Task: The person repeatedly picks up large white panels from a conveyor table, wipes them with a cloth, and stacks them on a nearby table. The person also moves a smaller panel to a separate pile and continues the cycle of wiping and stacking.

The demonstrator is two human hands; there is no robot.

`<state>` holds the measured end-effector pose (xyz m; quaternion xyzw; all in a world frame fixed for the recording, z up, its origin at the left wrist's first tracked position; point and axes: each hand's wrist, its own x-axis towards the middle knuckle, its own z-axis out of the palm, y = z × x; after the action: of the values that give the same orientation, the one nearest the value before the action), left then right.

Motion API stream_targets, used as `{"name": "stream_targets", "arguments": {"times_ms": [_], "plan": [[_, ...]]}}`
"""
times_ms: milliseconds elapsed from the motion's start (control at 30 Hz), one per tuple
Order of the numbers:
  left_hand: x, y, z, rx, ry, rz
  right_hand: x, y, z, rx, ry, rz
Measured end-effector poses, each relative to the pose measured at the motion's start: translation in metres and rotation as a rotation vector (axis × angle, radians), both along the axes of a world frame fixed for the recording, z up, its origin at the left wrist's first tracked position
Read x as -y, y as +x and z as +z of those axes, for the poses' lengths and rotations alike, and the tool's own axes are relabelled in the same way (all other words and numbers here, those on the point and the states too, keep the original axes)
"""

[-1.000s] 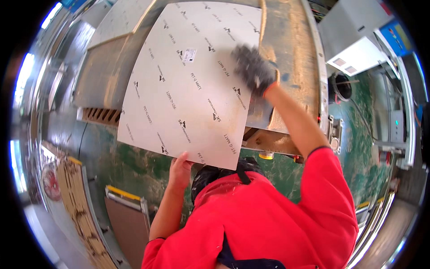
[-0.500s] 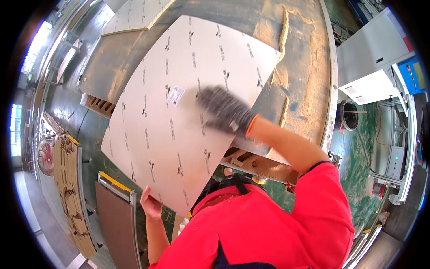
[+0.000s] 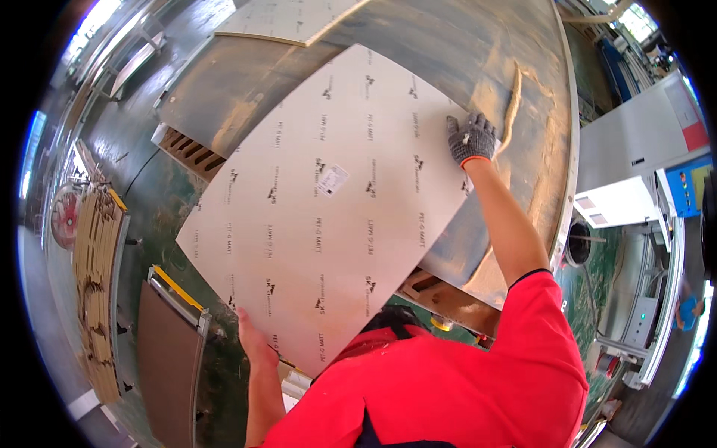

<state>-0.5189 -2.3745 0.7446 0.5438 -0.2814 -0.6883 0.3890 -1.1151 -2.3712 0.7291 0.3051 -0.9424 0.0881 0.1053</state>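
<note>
A large white panel point(image 3: 299, 246) with rows of dark print and a small white label point(image 3: 331, 181) lies tilted across the near edge of the worktable point(image 3: 269, 82), its lower part reaching out toward my body. My bare left hand point(image 3: 258, 343) grips the panel's near left edge, with some fingers hidden beneath it. At the far right corner is my right hand point(image 3: 472, 140), in a grey knitted glove with an orange cuff. Its fingers are bent over the panel's edge, and their tips are partly hidden.
Sawdust point(image 3: 515, 112) streaks the table's right side. Another white panel point(image 3: 291, 19) lies at the far left. A brown board point(image 3: 168, 366) and a stack of boards point(image 3: 97, 299) stand on the left. A white cabinet point(image 3: 631, 153) and a black bucket point(image 3: 577, 243) are on the right.
My right hand has moved from the panel's middle to its far right corner. The view has shifted, and my left hand stays at the near left edge.
</note>
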Motion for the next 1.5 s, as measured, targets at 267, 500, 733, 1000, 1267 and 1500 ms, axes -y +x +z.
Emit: {"name": "stream_targets", "arguments": {"times_ms": [267,500,733,1000,1267,1500], "plan": [[0.001,0.008,-0.021,0.195,-0.327,0.004,0.129,0.033,0.011,0.039,0.073,-0.053],[0.004,0.009,-0.023,0.296,-0.291,-0.005,0.254,0.031,-0.005,-0.002,-0.045,0.15],[0.001,0.013,-0.027,0.257,-0.242,-0.005,0.038,0.032,0.012,0.117,-0.142,0.144],[0.004,0.017,-0.027,0.234,-0.199,0.037,-0.071,0.022,0.01,-0.328,0.086,-0.128],[0.004,0.015,-0.021,0.276,-0.295,0.012,0.173,0.022,-0.004,-0.027,-0.057,0.184],[0.006,0.015,-0.015,0.354,-0.228,0.055,0.296,0.022,-0.011,-0.009,0.055,0.266]]}}
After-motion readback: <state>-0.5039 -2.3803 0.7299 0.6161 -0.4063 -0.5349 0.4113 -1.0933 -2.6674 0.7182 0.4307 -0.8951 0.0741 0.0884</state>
